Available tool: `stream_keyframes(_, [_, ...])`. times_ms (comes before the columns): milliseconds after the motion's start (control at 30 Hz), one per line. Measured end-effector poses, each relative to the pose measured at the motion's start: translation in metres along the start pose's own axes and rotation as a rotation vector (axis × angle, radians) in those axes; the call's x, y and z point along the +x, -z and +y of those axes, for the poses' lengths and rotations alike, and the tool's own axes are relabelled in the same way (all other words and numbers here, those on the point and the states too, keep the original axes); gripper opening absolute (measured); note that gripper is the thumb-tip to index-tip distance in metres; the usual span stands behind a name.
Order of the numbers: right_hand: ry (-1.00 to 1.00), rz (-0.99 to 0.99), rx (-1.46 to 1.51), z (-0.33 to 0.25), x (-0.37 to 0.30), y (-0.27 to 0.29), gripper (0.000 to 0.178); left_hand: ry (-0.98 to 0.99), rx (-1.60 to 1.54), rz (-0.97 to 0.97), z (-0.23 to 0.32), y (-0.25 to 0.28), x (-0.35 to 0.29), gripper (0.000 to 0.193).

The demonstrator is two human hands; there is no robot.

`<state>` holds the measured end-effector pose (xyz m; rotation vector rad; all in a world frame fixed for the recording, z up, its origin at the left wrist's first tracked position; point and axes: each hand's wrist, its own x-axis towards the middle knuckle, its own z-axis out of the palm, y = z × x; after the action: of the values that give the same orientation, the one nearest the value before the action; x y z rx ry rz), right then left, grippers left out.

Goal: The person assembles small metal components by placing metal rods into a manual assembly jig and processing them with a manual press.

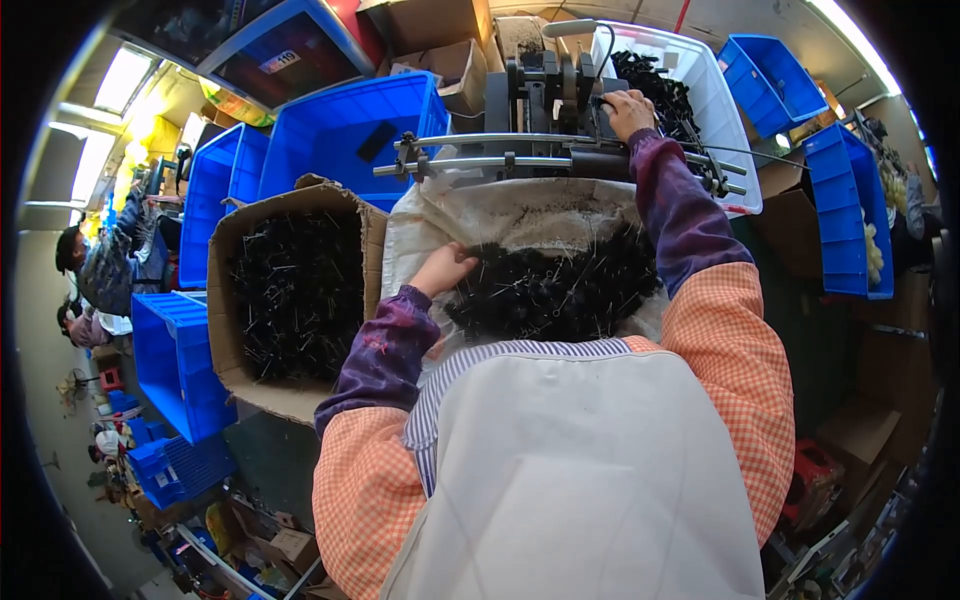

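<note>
A white woven sack (410, 225) lies spread before me, with a heap of black pieces with thin metal stems (555, 290) on it. At the heap's left edge is my left hand (445, 268), its fingers curled together; what they pinch, if anything, is too small to name. Beyond the sack stands a dark bench machine (545, 95) with metal rails (480, 162) across its front. My right hand (628, 112) reaches to the machine's right side, fingers bent and closed against a small dark part that I cannot make out.
Left of the sack stands a cardboard box (370, 245) full of similar black pieces. A white bin (735, 140) behind my right hand holds more black parts. Blue crates (345, 125) stand at the left, others at the right (840, 210). Other people (110, 255) sit far left.
</note>
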<state>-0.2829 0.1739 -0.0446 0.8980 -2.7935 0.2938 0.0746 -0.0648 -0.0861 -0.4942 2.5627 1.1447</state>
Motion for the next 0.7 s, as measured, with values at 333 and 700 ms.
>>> stream_keyframes(333, [-0.291, -0.049, -0.167, 0.006, -0.019, 0.019, 0.031, 0.037, -0.123, 0.132, 0.014, -0.007, 0.006, 0.030])
stream_keyframes(700, [-0.216, 0.002, -0.089, -0.043, -0.015, 0.002, 0.029, -0.198, -0.132, 0.342, 0.051, 0.021, 0.015, 0.014])
